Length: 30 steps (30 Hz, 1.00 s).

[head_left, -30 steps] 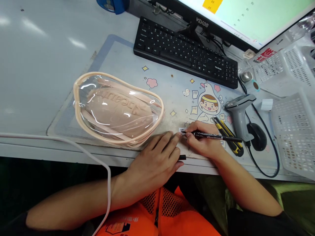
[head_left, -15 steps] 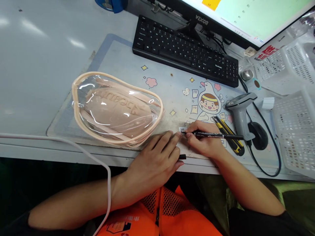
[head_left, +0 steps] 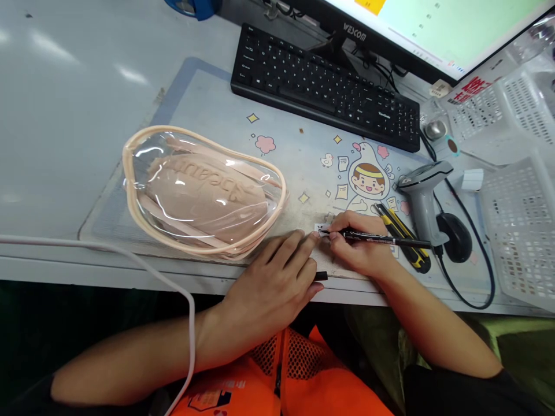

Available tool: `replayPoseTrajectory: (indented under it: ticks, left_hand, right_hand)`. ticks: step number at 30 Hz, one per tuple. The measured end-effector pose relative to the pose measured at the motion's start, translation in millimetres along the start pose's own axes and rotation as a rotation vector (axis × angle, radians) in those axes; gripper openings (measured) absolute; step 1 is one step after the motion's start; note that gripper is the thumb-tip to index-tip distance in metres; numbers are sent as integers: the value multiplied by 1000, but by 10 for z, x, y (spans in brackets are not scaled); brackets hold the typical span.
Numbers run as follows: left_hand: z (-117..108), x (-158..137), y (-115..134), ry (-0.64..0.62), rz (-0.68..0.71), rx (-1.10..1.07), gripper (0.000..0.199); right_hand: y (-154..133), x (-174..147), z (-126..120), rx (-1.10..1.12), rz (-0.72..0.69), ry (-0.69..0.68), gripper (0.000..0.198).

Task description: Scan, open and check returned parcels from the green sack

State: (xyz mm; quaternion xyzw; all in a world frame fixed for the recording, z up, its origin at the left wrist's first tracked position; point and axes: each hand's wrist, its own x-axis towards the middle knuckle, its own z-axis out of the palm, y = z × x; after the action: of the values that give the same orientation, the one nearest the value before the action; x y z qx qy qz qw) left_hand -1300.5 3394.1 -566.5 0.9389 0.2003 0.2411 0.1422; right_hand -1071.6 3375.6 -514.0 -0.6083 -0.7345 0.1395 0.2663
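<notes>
My right hand is closed round a black marker pen, its tip on a small white label with dark handwriting. At the label's near edge rest the fingertips of my left hand, which lies palm down at the front of the desk. A black pen cap pokes out between that hand's thumb and curled index finger, the rest of it hidden. Just left of the fingers lies a clear pouch with beige piping, holding a folded beige item with raised letters.
A yellow and black utility knife, a barcode scanner and a mouse lie right of my right hand. Behind are a keyboard and monitor. White baskets stand far right; a pale cable crosses the left.
More dark strokes show on the label, and the marker has shifted slightly in my right hand. My left hand stays in place. The whole view has shifted slightly.
</notes>
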Motion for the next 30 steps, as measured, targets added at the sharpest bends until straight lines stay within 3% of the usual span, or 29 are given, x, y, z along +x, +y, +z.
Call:
replayPoseTrajectory:
  ticks: [10, 23, 30]
  left_hand:
    - [11, -1, 3, 3, 0, -3, 34]
    - [5, -4, 7, 2, -3, 12, 33]
    - [13, -11, 8, 16, 0, 12, 31]
  right_hand:
    - [-4, -3, -19, 30, -19, -40, 11]
    - [-4, 1, -11, -28, -34, 24, 11]
    - [8, -1, -27, 43, -19, 31, 12]
